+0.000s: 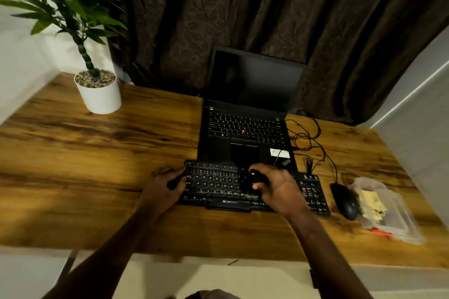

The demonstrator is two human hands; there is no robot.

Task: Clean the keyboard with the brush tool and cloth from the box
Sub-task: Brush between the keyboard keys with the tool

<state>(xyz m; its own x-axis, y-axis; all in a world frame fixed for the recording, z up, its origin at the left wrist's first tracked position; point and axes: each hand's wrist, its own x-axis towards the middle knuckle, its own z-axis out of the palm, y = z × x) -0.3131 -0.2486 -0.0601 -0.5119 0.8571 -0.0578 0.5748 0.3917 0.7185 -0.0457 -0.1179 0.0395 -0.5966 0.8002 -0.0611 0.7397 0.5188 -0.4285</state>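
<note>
Keyboard point(218, 184), black: lay on the tabletop point(97, 153) before the laptop point(243, 128). Left hand point(165, 184): fingers curled round its left end. Right hand point(279, 189): fingers clamped on dark brush tool point(252, 181) over middle keys. Box point(388, 209), beside mouse point(345, 201), held yellow cloth point(371, 201).

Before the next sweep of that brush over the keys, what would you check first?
1. Grip: right hand holds brush tool: ok.
2. Steadying: left hand holds keyboard at its left end: ok.
3. Contact: bristles on keys: cannot tell, the hand hides them.
4. Clearance: mouse lies beyond keyboard's right end, away from the brush: ok.
5. Next tool: cloth lies in box: ok.
</note>
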